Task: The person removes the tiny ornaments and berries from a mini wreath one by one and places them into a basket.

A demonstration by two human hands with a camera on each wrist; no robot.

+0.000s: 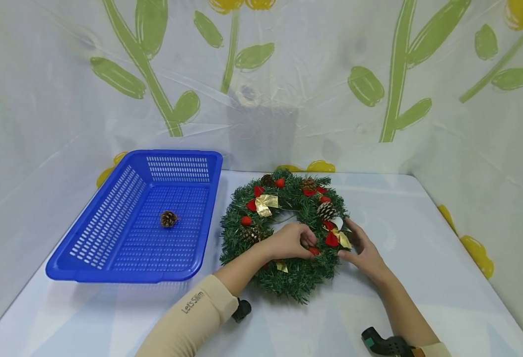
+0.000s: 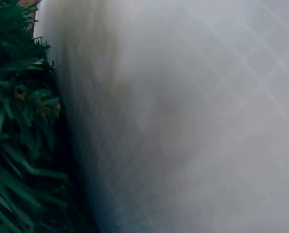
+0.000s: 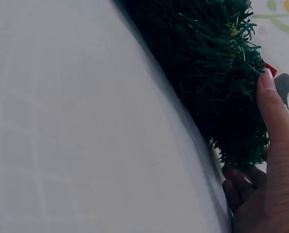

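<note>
A green Christmas wreath (image 1: 288, 285) lies flat, decorated with pine cones, red berries, red bows and gold bows. My left hand (image 1: 294, 241) reaches over its ring from the left; the fingers curl down and pinch at a red berry (image 1: 314, 251) on the inner right side. Around the wreath's right edge, my right hand (image 1: 365, 250) has its thumb (image 3: 273, 104) on the needles and its other fingers low at the underside. A gold bow (image 1: 343, 239) and a frosted pine cone (image 1: 326, 211) sit near that hand. Only green needles (image 2: 23, 145) show in the left wrist view.
A blue plastic basket (image 1: 205, 233) stands to the left, with one small pine cone (image 1: 168, 218) inside. The white table (image 1: 444, 277) meets a flower-printed sheet (image 1: 315, 74) at the back and sides.
</note>
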